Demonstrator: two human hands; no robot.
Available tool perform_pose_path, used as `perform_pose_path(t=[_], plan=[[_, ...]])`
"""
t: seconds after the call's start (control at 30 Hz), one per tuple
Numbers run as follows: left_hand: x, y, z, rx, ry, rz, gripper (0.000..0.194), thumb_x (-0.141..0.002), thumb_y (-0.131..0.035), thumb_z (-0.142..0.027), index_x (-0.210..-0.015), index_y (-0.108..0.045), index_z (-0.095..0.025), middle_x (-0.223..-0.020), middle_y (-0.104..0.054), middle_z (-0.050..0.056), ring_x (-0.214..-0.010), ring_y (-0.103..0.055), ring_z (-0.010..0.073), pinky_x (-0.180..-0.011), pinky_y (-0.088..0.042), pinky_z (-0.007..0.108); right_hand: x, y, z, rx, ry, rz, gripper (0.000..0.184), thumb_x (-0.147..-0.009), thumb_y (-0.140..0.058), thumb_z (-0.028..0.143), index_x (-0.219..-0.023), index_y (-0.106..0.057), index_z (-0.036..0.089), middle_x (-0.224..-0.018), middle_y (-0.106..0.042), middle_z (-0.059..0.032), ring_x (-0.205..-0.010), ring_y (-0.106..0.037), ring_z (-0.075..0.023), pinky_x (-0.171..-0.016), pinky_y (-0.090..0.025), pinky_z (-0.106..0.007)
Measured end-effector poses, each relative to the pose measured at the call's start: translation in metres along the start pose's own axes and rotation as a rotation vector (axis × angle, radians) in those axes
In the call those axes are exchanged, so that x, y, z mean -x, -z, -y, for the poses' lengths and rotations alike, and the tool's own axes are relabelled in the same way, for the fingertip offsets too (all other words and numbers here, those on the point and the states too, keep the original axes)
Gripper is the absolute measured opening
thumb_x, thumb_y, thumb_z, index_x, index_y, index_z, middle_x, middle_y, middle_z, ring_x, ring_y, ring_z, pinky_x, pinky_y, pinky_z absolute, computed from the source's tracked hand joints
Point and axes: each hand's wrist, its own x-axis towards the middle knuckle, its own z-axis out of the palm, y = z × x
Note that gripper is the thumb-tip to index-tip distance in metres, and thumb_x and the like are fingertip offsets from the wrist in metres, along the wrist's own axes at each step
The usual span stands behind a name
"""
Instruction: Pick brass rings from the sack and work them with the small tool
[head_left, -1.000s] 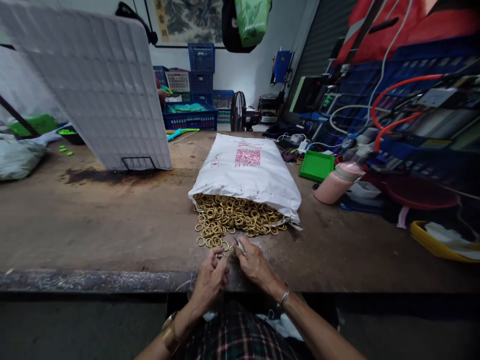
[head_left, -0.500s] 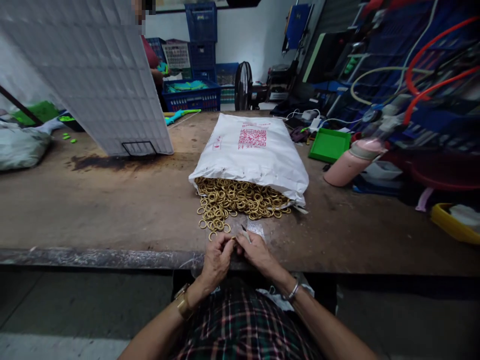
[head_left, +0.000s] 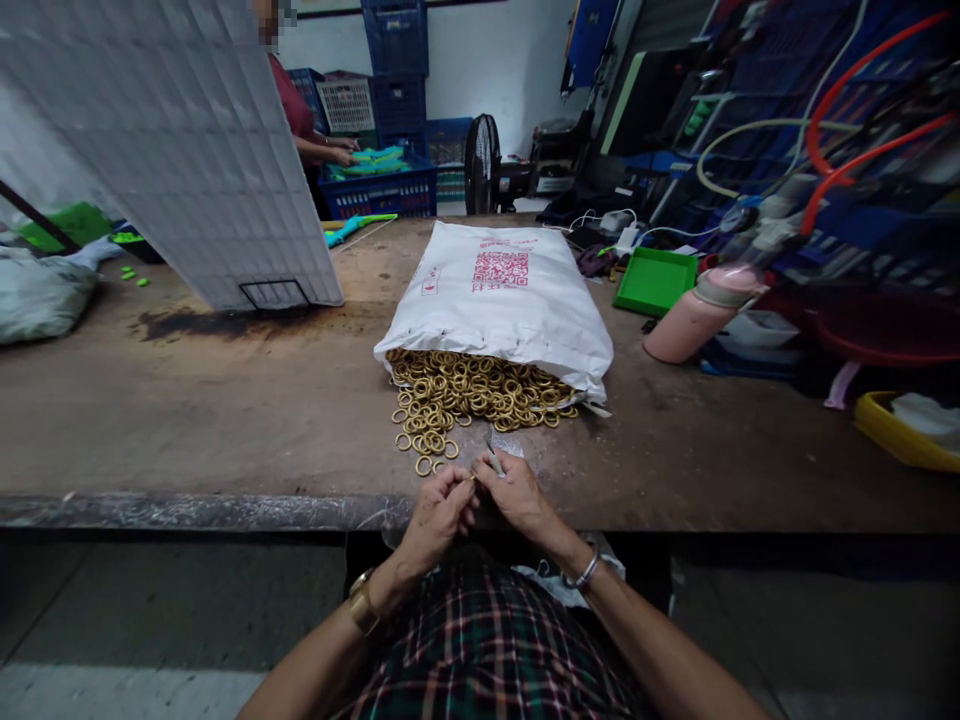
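Observation:
A white sack (head_left: 501, 300) lies on the worn brown table (head_left: 225, 420), its open mouth spilling several brass-coloured rings (head_left: 465, 392) toward me. My left hand (head_left: 441, 515) is closed in a pinch at the table's near edge, apparently on one ring, though it is too small to be sure. My right hand (head_left: 516, 492) is closed on a small grey blade-like tool (head_left: 495, 460), its fingers meeting those of the left hand. Loose rings lie just beyond my fingertips.
A white grid panel (head_left: 172, 150) leans at the back left, with a grey bag (head_left: 41, 295) beside it. A green tray (head_left: 656, 281), a pink bottle (head_left: 697, 318), hoses and a yellow tub (head_left: 904, 430) crowd the right. Another person (head_left: 296, 110) works at blue crates behind.
My view has tilted downward and both hands drew slightly back toward the table's edge, still pinched together. The person behind the panel has come into view.

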Motion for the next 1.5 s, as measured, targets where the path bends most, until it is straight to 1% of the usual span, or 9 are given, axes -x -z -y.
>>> perform_pose_path(t=[0.23,0.37,0.5,0.6,1.0,1.1,1.23,1.4,1.5], plan=[[0.004,-0.001,0.001,0.16,0.055,0.031,0.037,-0.072,-0.057,-0.052,-0.075,-0.047,-0.017,-0.062,-0.051,-0.004,-0.045,-0.043,0.0047,-0.042,-0.032,0.017,0.0,0.0,-0.003,0.066,0.037,0.003,0.022,-0.081,-0.042,0.032,-0.065,-0.048,0.018,-0.056,-0.047,0.0042,-0.053,-0.043,-0.0094,-0.053,-0.033,-0.021],[0.005,-0.002,-0.001,0.213,0.039,0.02,0.04,-0.071,-0.058,-0.055,-0.075,-0.045,-0.017,-0.064,-0.051,-0.004,-0.046,-0.043,0.0046,-0.043,-0.032,0.017,0.002,0.005,-0.009,0.268,0.103,-0.059,0.019,-0.082,-0.039,0.026,-0.07,-0.051,0.019,-0.057,-0.049,0.003,-0.053,-0.043,-0.0104,-0.053,-0.032,-0.021],[0.004,0.001,0.0,0.193,0.005,0.01,0.04,-0.072,-0.057,-0.055,-0.076,-0.046,-0.017,-0.065,-0.051,-0.003,-0.048,-0.044,0.0051,-0.044,-0.033,0.018,0.01,0.005,-0.014,0.474,0.256,0.079,0.016,-0.072,-0.04,0.01,-0.071,-0.052,0.02,-0.06,-0.053,0.0018,-0.054,-0.045,-0.0112,-0.054,-0.03,-0.022],[0.005,0.003,0.002,0.166,-0.016,0.01,0.037,-0.074,-0.055,-0.054,-0.077,-0.047,-0.018,-0.067,-0.052,-0.003,-0.05,-0.045,0.0057,-0.046,-0.034,0.018,0.014,0.002,-0.015,0.548,0.302,0.136,0.021,-0.066,-0.038,0.006,-0.073,-0.053,0.02,-0.063,-0.056,0.0003,-0.058,-0.047,-0.0121,-0.057,-0.03,-0.022],[0.008,0.007,0.001,0.049,-0.053,-0.016,0.039,-0.076,-0.051,-0.056,-0.073,-0.046,-0.017,-0.064,-0.051,-0.003,-0.049,-0.045,0.006,-0.047,-0.036,0.018,0.012,-0.001,-0.011,0.807,0.203,0.2,0.027,-0.071,-0.039,0.01,-0.089,-0.058,0.018,-0.071,-0.064,-0.0043,-0.061,-0.054,-0.015,-0.056,-0.026,-0.026],[0.017,0.007,0.0,0.077,-0.043,0.044,0.04,-0.076,-0.052,-0.056,-0.072,-0.047,-0.017,-0.064,-0.053,-0.002,-0.05,-0.047,0.0064,-0.048,-0.039,0.019,0.002,0.0,-0.008,0.893,0.128,0.16,0.024,-0.076,-0.04,0.013,-0.092,-0.057,0.017,-0.072,-0.065,-0.0071,-0.061,-0.055,-0.0159,-0.054,-0.024,-0.027],[0.022,0.006,0.001,0.246,-0.04,0.127,0.038,-0.076,-0.055,-0.052,-0.076,-0.054,-0.014,-0.071,-0.059,0.003,-0.055,-0.054,0.0095,-0.048,-0.043,0.02,-0.018,-0.003,-0.003,0.924,0.09,0.067,0.022,-0.081,-0.04,0.014,-0.095,-0.056,0.017,-0.081,-0.066,-0.008,-0.066,-0.057,-0.0162,-0.056,-0.027,-0.027],[0.016,0.014,0.002,0.551,0.067,-0.016,0.027,-0.071,-0.067,-0.037,-0.078,-0.054,-0.014,-0.081,-0.06,0.004,-0.063,-0.058,0.0111,-0.044,-0.043,0.017,-0.036,-0.02,0.006,0.872,0.123,0.018,0.02,-0.087,-0.041,0.029,-0.098,-0.054,0.019,-0.094,-0.065,-0.007,-0.081,-0.059,-0.0173,-0.063,-0.032,-0.026],[0.014,0.02,0.002,0.667,0.134,-0.02,0.021,-0.07,-0.067,-0.027,-0.082,-0.054,-0.015,-0.076,-0.061,0.003,-0.058,-0.058,0.01,-0.043,-0.043,0.017,-0.041,-0.028,0.01,0.908,0.081,0.042,0.019,-0.087,-0.042,0.031,-0.098,-0.053,0.019,-0.095,-0.064,-0.0066,-0.083,-0.059,-0.0183,-0.064,-0.033,-0.027]])
